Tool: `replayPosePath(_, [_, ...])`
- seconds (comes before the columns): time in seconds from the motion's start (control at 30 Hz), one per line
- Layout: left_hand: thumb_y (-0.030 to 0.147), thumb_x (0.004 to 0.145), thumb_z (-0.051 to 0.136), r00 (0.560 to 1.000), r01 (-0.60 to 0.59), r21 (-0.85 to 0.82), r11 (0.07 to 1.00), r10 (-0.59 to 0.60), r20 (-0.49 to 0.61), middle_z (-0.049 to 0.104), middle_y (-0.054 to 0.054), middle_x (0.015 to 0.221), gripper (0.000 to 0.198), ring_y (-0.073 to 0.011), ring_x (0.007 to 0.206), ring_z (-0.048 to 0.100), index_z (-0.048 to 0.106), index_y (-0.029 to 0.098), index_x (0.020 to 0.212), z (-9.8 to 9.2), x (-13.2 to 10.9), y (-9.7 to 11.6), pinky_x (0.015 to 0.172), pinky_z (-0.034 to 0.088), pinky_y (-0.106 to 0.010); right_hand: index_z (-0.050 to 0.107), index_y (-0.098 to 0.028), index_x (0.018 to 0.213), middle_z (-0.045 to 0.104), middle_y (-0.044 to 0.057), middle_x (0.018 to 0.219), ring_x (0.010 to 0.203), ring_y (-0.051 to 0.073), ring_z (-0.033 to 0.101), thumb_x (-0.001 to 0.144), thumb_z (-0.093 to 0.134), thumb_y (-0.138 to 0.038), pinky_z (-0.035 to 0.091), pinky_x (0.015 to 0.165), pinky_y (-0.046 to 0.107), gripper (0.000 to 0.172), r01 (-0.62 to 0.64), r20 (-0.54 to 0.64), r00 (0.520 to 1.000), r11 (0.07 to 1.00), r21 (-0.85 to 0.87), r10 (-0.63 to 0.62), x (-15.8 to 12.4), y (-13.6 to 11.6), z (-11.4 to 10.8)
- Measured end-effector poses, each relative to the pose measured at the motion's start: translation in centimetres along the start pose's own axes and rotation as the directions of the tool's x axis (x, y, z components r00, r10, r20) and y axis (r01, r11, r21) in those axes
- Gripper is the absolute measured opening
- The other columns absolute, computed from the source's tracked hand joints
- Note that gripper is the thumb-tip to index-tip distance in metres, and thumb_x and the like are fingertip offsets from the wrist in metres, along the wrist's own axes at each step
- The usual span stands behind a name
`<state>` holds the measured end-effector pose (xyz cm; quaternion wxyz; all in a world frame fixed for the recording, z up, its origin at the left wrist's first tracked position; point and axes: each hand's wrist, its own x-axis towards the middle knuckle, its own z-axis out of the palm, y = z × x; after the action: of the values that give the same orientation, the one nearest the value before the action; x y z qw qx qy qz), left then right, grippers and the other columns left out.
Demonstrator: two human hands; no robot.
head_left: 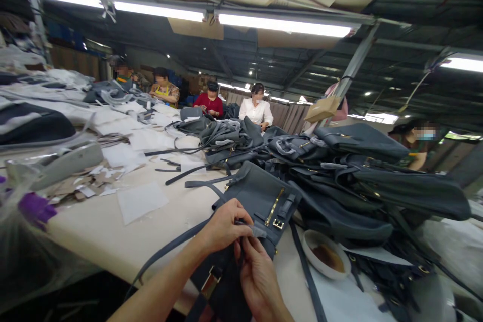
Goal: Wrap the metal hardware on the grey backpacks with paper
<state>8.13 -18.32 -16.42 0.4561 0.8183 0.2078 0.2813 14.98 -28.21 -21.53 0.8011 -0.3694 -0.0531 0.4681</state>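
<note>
My left hand (222, 226) and my right hand (256, 276) both pinch a small grey leather tab (257, 232) at the edge of a dark grey leather handbag (256, 201). The bag has gold-coloured metal fittings and a buckle, and it rests on the table edge, tilted up towards the pile. A long strap (166, 251) of the same leather runs from my hands across my left forearm's side. My fingers hide the point where the tab joins the bag.
A heap of similar grey bags (358, 186) fills the table to the right. A white dish of brown liquid (326, 255) stands beside it. Paper sheets (142, 202), card scraps (83, 183) and a plastic bag (26, 246) lie left. Several co-workers sit further off.
</note>
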Motion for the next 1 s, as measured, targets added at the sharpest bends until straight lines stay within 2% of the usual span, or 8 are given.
replayPosePath(0.13, [0.026,0.081,0.055,0.989,0.043,0.111,0.993,-0.027,-0.143,0.058,-0.006,0.102,0.032,-0.0162,0.079,0.056,0.066,0.015,0.108,0.7,0.3,-0.5,0.078,0.047,-0.03,0.073,-0.022,0.085,0.075,-0.006,0.076,0.058,0.006,0.066,0.041,0.095,-0.028,0.042,0.039,0.008,0.05,0.015,-0.074,0.997,1.0,-0.022,-0.017,1.0,0.6,-0.1])
replayPosePath(0.3, [0.018,0.079,0.058,0.999,-0.004,0.222,0.975,0.015,-0.045,0.059,-0.002,0.075,0.013,-0.0186,0.081,0.057,0.067,0.017,0.07,1.3,0.5,0.1,0.08,0.044,-0.029,0.072,-0.02,0.084,0.074,-0.004,0.078,0.061,0.006,0.066,0.042,0.096,-0.028,0.045,0.044,0.008,0.049,-0.037,-0.053,0.998,0.997,-0.063,0.033,0.2,0.7,-1.4])
replayPosePath(0.4, [0.016,0.084,0.055,0.987,-0.109,0.185,0.977,0.128,-0.094,0.059,-0.003,0.084,0.017,-0.0173,0.087,0.056,0.068,0.018,0.074,1.0,-0.9,0.8,0.083,0.042,-0.027,0.069,-0.015,0.081,0.068,-0.003,0.063,0.047,0.005,0.058,0.047,0.094,-0.038,0.042,0.038,0.011,0.049,-0.195,0.028,0.978,0.958,-0.21,0.205,-1.4,1.0,-3.2])
replayPosePath(0.5, [0.014,0.086,0.053,0.968,-0.212,0.024,0.977,0.213,-0.131,0.057,-0.003,0.092,0.019,-0.0147,0.088,0.056,0.071,0.019,0.082,0.6,-3.6,0.8,0.083,0.044,-0.025,0.065,-0.015,0.083,0.065,-0.002,0.059,0.046,0.01,0.06,0.05,0.089,-0.055,0.048,0.041,0.019,0.057,-0.286,0.12,0.925,0.868,-0.406,0.361,-3.5,1.9,-5.1])
replayPosePath(0.63, [0.014,0.084,0.057,0.981,-0.086,-0.12,0.989,0.064,-0.182,0.056,-0.004,0.093,0.017,-0.0148,0.089,0.057,0.073,0.019,0.08,1.1,-7.7,-0.1,0.082,0.046,-0.024,0.064,-0.017,0.085,0.066,-0.001,0.065,0.052,0.013,0.065,0.055,0.081,-0.066,0.052,0.049,0.022,0.06,-0.27,0.117,0.91,0.783,-0.56,0.397,-5.5,2.8,-6.2])
replayPosePath(0.77, [0.021,0.085,0.054,0.969,0.126,-0.253,0.959,-0.174,-0.175,0.054,-0.004,0.087,0.019,-0.0147,0.078,0.057,0.073,0.019,0.084,2.7,-10.8,-1.0,0.063,0.051,-0.022,0.067,-0.016,0.08,0.061,-0.001,0.057,0.045,0.01,0.057,0.061,0.069,-0.075,0.039,0.039,0.015,0.062,-0.126,0.114,0.947,0.676,-0.726,0.299,-5.8,2.7,-5.9])
replayPosePath(0.87, [0.028,0.084,0.053,0.941,0.255,-0.389,0.885,-0.32,-0.112,0.055,-0.004,0.087,0.022,-0.0138,0.067,0.057,0.071,0.018,0.088,3.1,-11.6,-1.3,0.045,0.05,-0.02,0.069,-0.016,0.077,0.061,0.0,0.056,0.046,0.008,0.051,0.07,0.065,-0.072,0.035,0.039,0.016,0.056,-0.022,0.181,0.948,0.62,-0.784,0.262,-5.5,2.1,-5.7])
replayPosePath(1.0, [0.026,0.075,0.058,0.905,0.385,-0.456,0.802,-0.426,0.015,0.059,-0.002,0.073,0.024,-0.0149,0.064,0.06,0.07,0.014,0.092,2.1,-11.1,-1.4,0.045,0.051,-0.02,0.072,-0.016,0.084,0.064,0.002,0.067,0.057,0.01,0.051,0.072,0.07,-0.061,0.041,0.048,0.018,0.046,0.012,0.24,0.928,0.621,-0.784,0.285,-5.6,1.2,-5.1])
